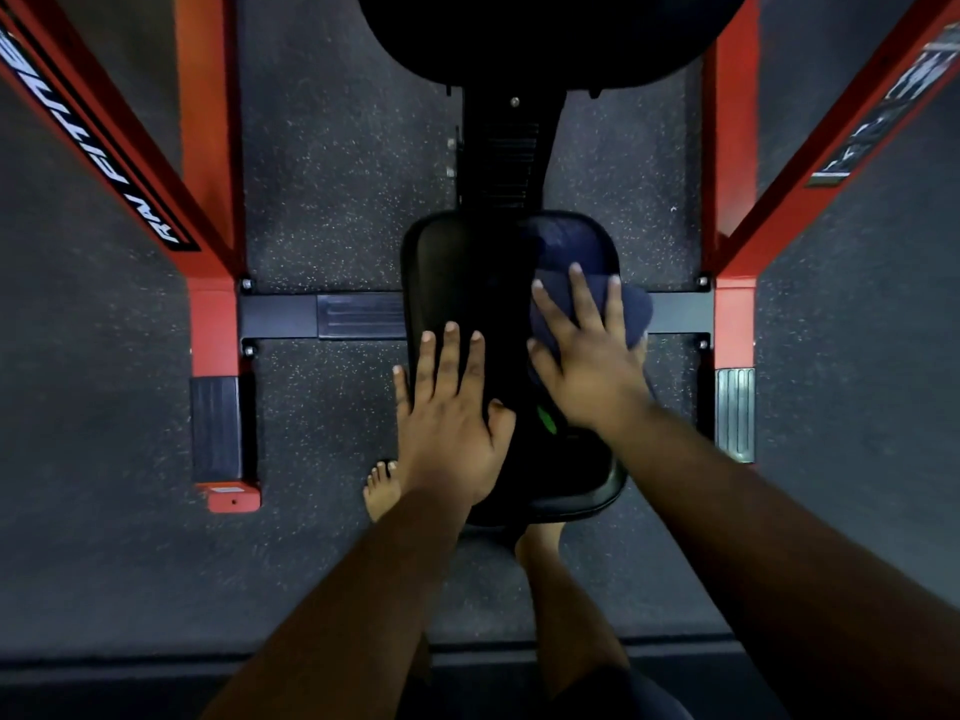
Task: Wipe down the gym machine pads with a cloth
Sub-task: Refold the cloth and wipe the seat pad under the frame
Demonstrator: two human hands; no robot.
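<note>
Speckled dark floor (332, 200) w/ red frame posts (208, 148) either side. Black seat pad (457, 272) sits centre, second black pad (519, 33) at top edge. Left hand (447, 407) lies flat, fingers spread, on pad's near-left edge. Right hand (587, 350) spread, palm down, pressing dark blue cloth (571, 252) onto pad's right side; cloth hangs over right edge. Bare foot (382, 485) on floor by pad's near-left corner.

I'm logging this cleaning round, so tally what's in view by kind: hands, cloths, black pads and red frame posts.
Hands: 2, left hand flat on the near pad, right hand flat on the cloth
Cloths: 1, cloth
Pads: 2, near pad, far pad
Red posts: 2, left post, right post
Total: 7
</note>
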